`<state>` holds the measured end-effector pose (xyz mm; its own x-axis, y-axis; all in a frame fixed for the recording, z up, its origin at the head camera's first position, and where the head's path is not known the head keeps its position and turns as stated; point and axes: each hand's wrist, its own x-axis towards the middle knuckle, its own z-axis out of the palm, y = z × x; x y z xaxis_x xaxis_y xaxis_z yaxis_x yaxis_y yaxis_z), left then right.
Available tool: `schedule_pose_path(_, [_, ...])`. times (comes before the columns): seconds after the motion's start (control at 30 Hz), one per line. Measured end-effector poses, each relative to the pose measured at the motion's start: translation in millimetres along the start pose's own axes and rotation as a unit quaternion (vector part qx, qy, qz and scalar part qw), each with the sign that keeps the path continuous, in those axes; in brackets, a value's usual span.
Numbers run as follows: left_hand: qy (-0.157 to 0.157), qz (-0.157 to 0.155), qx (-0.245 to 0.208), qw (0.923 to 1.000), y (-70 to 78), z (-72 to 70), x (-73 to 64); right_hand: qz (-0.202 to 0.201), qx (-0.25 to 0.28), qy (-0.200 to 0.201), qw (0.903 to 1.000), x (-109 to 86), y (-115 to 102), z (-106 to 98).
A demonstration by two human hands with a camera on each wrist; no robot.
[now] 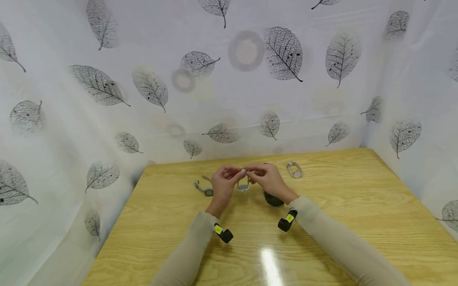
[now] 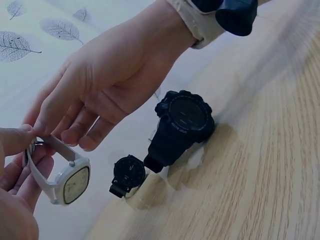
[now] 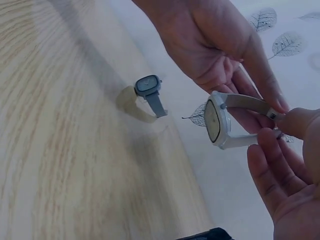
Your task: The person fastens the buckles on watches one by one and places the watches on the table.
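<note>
A white wristwatch (image 1: pixel 243 188) with a squarish face hangs between both hands above the table, its strap looped nearly into a ring. My left hand (image 1: pixel 222 186) pinches one strap end with thumb and fingers. The other end, by the metal buckle, is pinched by my right hand (image 1: pixel 268 180); the fingertips of both hands meet there. In the right wrist view the watch face (image 3: pixel 214 122) is turned away from the strap ends. Exactly how the clasp parts sit is hidden by the fingers.
A grey watch (image 3: pixel 147 85) lies left of the hands. On the right are a large black watch (image 2: pixel 185 117), a smaller black watch (image 2: pixel 129 171) and a light-strapped watch (image 1: pixel 296 173). All stand on the wooden table (image 1: pixel 161 234), with a leaf-patterned curtain (image 1: pixel 222 99) behind.
</note>
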<state>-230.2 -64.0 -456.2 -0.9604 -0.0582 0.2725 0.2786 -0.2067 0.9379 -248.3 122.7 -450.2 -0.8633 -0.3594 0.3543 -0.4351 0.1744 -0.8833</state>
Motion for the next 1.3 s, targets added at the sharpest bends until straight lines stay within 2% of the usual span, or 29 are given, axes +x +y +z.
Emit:
schedule_pose_path(0.17, [-0.003, 0.007, 0.003, 1.0, 0.1, 1.5, 0.9, -0.003, -0.006, 0.006, 1.0, 0.9, 0, 2])
schedule_pose_path(0.43, [-0.001, 0.014, -0.026, 0.9995, -3.6, -0.2, 0.9, -0.007, -0.013, 0.021, 0.9997, 0.1, 4, 3])
schedule_pose_path(0.73, [0.012, 0.015, -0.01, 0.9998, -1.9, -0.6, 2.4, 0.004, -0.024, 0.013, 0.9996, 3.1, 3, 2])
schedule_pose_path(0.87, [0.003, 0.021, -0.01, 0.9997, -1.4, -0.1, 2.4, 0.009, -0.027, 0.014, 0.9995, 3.9, 2, 1])
schedule_pose_path(0.97, [-0.023, 0.039, 0.014, 0.9989, -0.9, -1.7, 2.4, 0.014, -0.021, 0.016, 0.9996, 5.2, 1, -1])
schedule_pose_path(1.03, [-0.046, 0.052, 0.052, 0.9962, -1.5, -4.6, 2.2, 0.019, -0.014, 0.02, 0.9995, 6.7, 1, -4])
schedule_pose_path(1.17, [-0.082, 0.069, 0.137, 0.9847, -3.3, -12.4, 0.6, 0.029, -0.007, 0.026, 0.9992, 10.1, 1, -10])
schedule_pose_path(1.3, [-0.102, 0.065, 0.169, 0.9781, -5.3, -18.3, -1.1, 0.048, -0.006, 0.02, 0.9986, 12.4, 1, -14])
